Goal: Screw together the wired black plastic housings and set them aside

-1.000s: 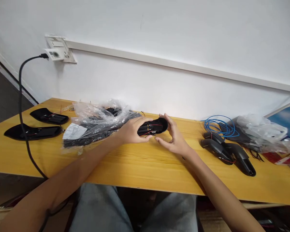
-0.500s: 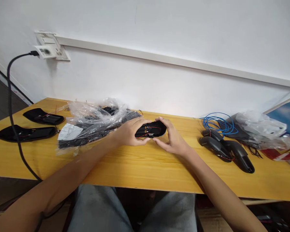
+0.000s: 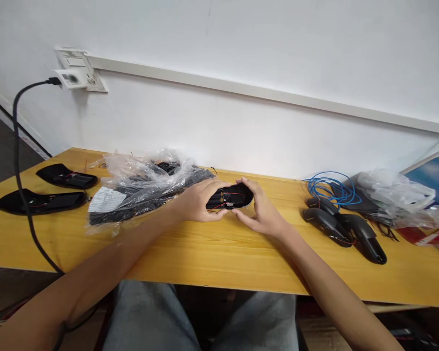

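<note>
A black plastic shell (image 3: 237, 196) with thin red wires and small metal parts inside is held above the middle of the table, its hollow side facing me. My left hand (image 3: 201, 201) grips its left end, fingers behind and thumb at the lower edge. Around the right end curl the fingers and thumb of my right hand (image 3: 260, 207). Just left of my left hand lies a clear plastic bag (image 3: 149, 187) of black parts, with a white paper label (image 3: 107, 199) on it.
Two black shells (image 3: 66, 176) (image 3: 40, 201) lie at the left, a black cable (image 3: 18, 165) hanging across one. On the right are several dark shells (image 3: 329, 224), a blue wire coil (image 3: 331, 189) and white plastic bags (image 3: 398, 187). A wall stands behind the table (image 3: 212, 258).
</note>
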`<state>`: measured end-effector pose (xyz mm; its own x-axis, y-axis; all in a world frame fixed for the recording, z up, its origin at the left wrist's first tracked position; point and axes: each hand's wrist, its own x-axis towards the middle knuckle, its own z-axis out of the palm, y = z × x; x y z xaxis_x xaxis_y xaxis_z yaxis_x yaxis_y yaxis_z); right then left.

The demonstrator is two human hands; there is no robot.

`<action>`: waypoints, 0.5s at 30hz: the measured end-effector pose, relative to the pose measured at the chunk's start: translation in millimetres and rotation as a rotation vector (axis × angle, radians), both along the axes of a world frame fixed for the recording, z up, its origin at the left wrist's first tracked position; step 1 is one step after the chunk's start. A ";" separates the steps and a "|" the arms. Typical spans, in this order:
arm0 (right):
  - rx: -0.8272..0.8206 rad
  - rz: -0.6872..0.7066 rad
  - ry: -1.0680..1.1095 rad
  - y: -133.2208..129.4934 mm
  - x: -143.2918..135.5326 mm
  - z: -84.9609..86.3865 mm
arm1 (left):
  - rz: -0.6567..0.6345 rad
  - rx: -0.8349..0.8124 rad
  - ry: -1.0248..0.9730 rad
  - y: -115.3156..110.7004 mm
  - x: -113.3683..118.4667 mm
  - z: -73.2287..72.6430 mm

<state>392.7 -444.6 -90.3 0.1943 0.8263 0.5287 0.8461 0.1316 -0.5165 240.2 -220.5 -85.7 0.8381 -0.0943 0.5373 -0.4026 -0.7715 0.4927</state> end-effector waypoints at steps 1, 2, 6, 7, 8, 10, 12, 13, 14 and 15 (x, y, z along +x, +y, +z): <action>-0.001 0.003 -0.001 -0.5 0.3 -1.2 | 0.015 -0.006 0.005 -2.4 -0.6 0.1; -0.004 0.006 0.003 -1.2 0.6 -2.6 | 0.028 -0.015 0.007 -5.7 -1.3 0.4; -0.003 0.009 0.056 -4.9 2.0 -10.0 | 0.062 -0.098 -0.022 -22.8 -3.0 1.5; 0.009 0.005 0.073 -5.6 2.1 -11.5 | 0.068 -0.129 -0.035 -26.4 -3.0 1.3; 0.021 0.002 0.088 -6.1 2.0 -12.7 | 0.075 -0.159 -0.044 -29.1 -2.7 0.8; 0.029 -0.002 0.114 -6.2 0.8 -13.4 | 0.078 -0.198 -0.047 -31.1 -1.6 -0.6; 0.004 -0.017 0.155 -5.0 -1.9 -11.8 | 0.080 -0.196 -0.038 -29.5 0.1 -2.1; -0.012 -0.031 0.190 -3.7 -4.0 -10.4 | 0.083 -0.178 -0.032 -28.0 1.1 -2.7; -0.024 -0.050 0.243 -1.8 -6.7 -8.9 | 0.094 -0.157 -0.028 -26.6 2.2 -3.2; -0.032 -0.072 0.318 0.7 -10.0 -7.5 | 0.119 -0.138 -0.026 -25.5 3.2 -3.7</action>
<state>382.8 -443.9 -97.8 0.4040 0.8198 0.4059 0.6484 0.0564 -0.7592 243.4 -246.0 -89.4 0.8246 0.0803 0.5600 -0.3269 -0.7403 0.5875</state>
